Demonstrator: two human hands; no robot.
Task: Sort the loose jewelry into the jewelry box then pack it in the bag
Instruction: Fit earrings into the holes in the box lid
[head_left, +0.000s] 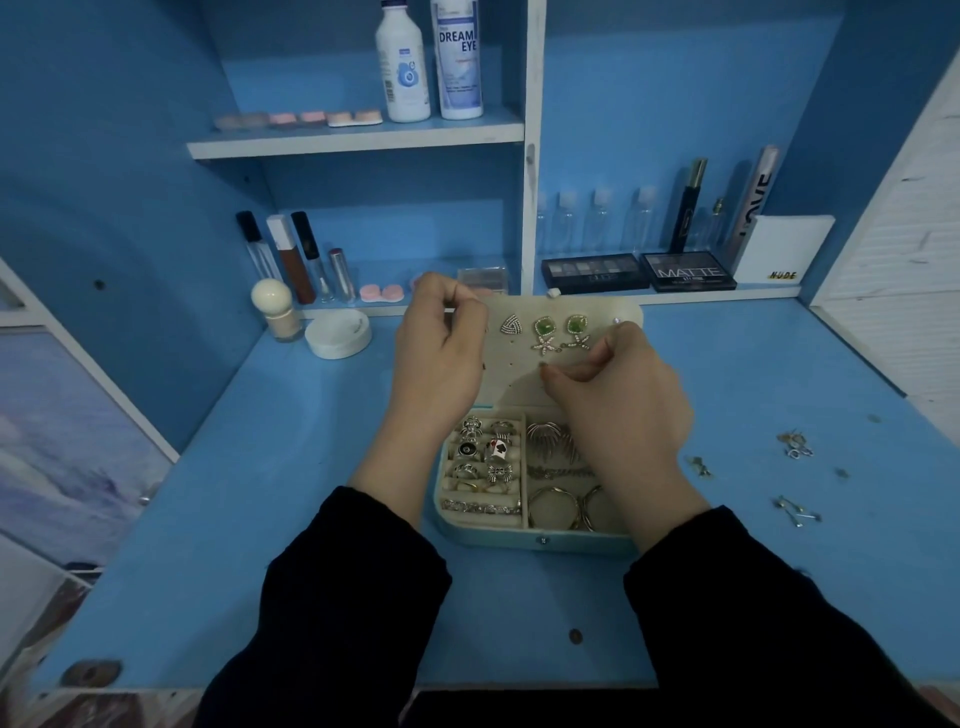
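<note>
Jewelry box (519, 540) open on blue desk (260, 467). Left hand (441, 358) grips lid (514, 376) at left edge. Right hand (618, 389) fingertips pinched against lid panel, held item unclear.

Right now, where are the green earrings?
In the head view, the green earrings are pinned side by side on the jewelry box's open lid, right of the triangle earring and just above the starfish earrings.

Blue desk (249, 519), open jewelry box (519, 536), loose earrings (795, 447) right, white jar (337, 335)
</note>
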